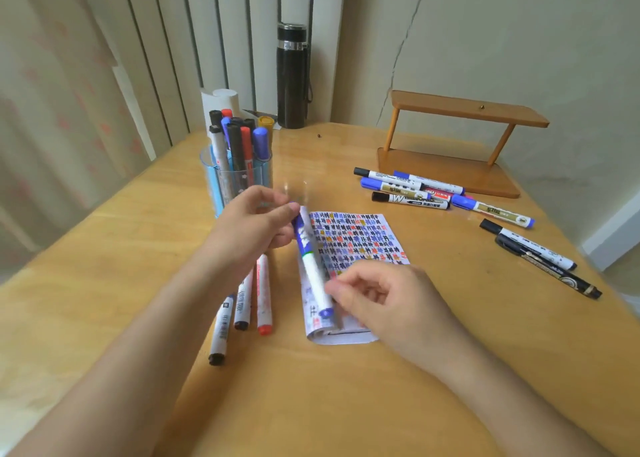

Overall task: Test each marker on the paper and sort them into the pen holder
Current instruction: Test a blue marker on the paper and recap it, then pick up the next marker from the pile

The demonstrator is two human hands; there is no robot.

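On the desk (138, 249) the paper (360, 238) lies centrally, a held marker (311, 266) over its left edge, three markers (264, 294) to its left, the pen holder (235, 179) full of markers behind those, a bottle (292, 76) behind that, and loose markers (412, 198) at right before a wooden rack (450, 174).

One paper (360, 238), one pen holder (221, 186), one held marker (313, 273), three lying markers (264, 294)

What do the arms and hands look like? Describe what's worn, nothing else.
Both forearms are bare right to the picture's edge, with no sleeves showing. The left hand and right hand wear no gloves. No rings, watch or bands are visible on the fingers or wrists.
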